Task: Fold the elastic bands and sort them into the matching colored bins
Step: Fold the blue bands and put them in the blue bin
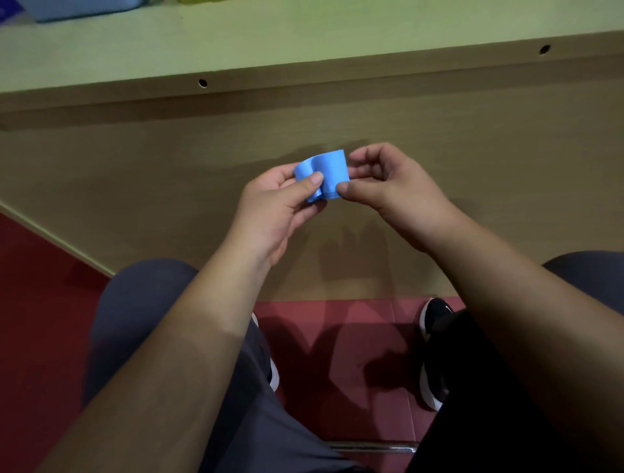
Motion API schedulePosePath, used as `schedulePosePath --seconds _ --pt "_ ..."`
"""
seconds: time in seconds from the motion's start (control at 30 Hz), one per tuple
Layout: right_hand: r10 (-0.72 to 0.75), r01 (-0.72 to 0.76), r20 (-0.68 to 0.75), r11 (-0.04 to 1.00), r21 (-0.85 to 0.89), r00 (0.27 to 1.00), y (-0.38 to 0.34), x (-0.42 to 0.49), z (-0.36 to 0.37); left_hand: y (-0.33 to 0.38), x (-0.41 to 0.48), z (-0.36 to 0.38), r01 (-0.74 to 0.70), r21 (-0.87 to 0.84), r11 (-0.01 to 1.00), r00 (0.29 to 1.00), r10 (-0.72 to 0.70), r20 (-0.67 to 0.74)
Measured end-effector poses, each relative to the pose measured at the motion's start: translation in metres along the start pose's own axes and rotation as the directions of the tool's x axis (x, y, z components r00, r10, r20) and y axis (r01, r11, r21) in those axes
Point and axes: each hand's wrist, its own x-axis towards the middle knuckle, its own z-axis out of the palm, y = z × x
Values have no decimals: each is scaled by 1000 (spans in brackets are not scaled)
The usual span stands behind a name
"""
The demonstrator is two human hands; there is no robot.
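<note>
A blue elastic band [329, 174], folded into a small bundle of layers, is held in the air between both hands, in front of the table's wooden front panel. My left hand [277, 209] pinches its left side with the thumb on top. My right hand [388, 189] pinches its lower right corner between thumb and forefinger. A blue bin [81, 10] shows at the top left on the tabletop, mostly cut off by the frame edge.
The pale green tabletop [304, 37] runs across the top, with a brown wooden front panel [169, 162] below it. A yellow-green object [199, 1] peeks in at the top edge. My knees, black shoes and a red floor [337, 354] fill the lower part.
</note>
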Motion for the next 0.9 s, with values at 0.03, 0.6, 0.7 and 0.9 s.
schedulePosePath --seconds 0.03,0.6,0.7,0.9 --pt "10 -10 6 1000 1 1000 -1 0 0 1 0 0 -1 5 1000 1000 1 2" --pt "-118 117 7 970 -213 993 -17 -17 7 21 -14 -3 -3 10 1000 997 2 80" --pt "-149 143 -17 973 -182 989 -34 -22 13 41 -21 -4 -16 16 1000 995 15 100" --pt "-199 194 -7 960 -202 980 -95 -28 28 95 -43 -12 -86 21 996 994 85 68"
